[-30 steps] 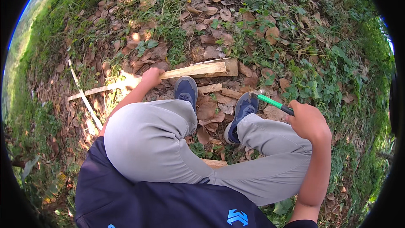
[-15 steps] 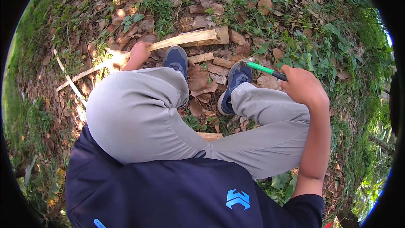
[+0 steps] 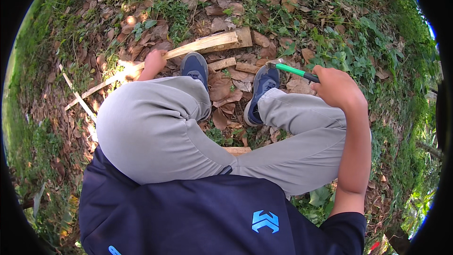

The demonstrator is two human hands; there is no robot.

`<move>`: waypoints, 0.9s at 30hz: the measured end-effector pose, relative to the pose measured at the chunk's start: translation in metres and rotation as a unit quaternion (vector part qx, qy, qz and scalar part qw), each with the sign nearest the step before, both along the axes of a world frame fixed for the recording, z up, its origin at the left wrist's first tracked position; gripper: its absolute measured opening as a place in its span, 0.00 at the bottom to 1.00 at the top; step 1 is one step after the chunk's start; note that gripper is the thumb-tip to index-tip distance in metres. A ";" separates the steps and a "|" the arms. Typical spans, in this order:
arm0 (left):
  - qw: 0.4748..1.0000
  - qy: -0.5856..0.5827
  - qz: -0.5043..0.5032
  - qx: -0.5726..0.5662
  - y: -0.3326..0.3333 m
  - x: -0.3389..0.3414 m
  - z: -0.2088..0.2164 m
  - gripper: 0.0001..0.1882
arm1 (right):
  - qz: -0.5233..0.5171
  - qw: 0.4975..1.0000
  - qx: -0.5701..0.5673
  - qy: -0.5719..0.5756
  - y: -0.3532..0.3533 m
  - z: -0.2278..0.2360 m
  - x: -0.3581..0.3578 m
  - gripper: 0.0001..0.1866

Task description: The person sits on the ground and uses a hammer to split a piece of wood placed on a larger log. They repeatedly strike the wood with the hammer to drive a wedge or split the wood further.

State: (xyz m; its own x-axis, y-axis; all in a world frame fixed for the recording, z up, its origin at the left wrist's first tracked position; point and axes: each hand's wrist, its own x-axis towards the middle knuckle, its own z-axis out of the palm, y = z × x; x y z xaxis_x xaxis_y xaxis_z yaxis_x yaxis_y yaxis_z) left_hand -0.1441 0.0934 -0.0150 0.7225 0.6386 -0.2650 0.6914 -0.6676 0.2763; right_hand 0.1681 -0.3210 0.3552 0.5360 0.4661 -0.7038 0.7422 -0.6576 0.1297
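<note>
My left hand (image 3: 154, 63) is closed around a long, pale wooden strip (image 3: 203, 44) beside my left shoe. The strip's far right end lies over a short, wider board (image 3: 244, 38) on the leaf-covered ground. In my right hand (image 3: 339, 87) is a hammer (image 3: 293, 70) with a green shaft and black grip, its fingers wrapped round the grip. The metal head points left, just above the toe of my right shoe (image 3: 265, 85) as seen here; whether it touches anything is unclear.
Two short wood pieces lie between my shoes, one of them a pale offcut (image 3: 222, 64). Another wood piece (image 3: 237, 151) shows by my legs. At the left, a thin stick (image 3: 78, 93) crosses the long strip. Dry leaves and green creepers (image 3: 363, 42) surround me.
The view has shifted slightly. My right hand and the hammer sit a little farther forward. My left hand keeps its hold on the wooden strip.
</note>
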 end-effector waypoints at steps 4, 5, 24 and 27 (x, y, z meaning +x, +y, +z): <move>1.000 -0.018 -0.002 0.010 0.000 -0.004 -0.006 0.23 | -0.001 1.000 -0.005 0.002 0.004 0.003 -0.001 0.17; 1.000 -0.026 -0.004 0.012 0.000 -0.002 -0.006 0.23 | -0.001 1.000 -0.010 0.001 0.004 0.003 -0.001 0.17; 0.997 0.046 -0.042 0.035 -0.017 0.001 0.007 0.34 | -0.007 1.000 0.017 0.006 -0.006 -0.006 0.005 0.16; 0.998 0.043 -0.034 -0.003 -0.009 -0.013 0.013 0.33 | -0.013 0.999 0.027 0.026 0.003 -0.005 0.007 0.15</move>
State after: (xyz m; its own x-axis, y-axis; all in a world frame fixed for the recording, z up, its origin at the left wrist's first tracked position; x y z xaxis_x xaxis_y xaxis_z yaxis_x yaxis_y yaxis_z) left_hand -0.1569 0.0843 -0.0020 0.7387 0.5869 -0.3313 0.6657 -0.7125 0.2221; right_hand 0.1752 -0.3177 0.3504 0.5129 0.4899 -0.7050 0.7288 -0.6824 0.0561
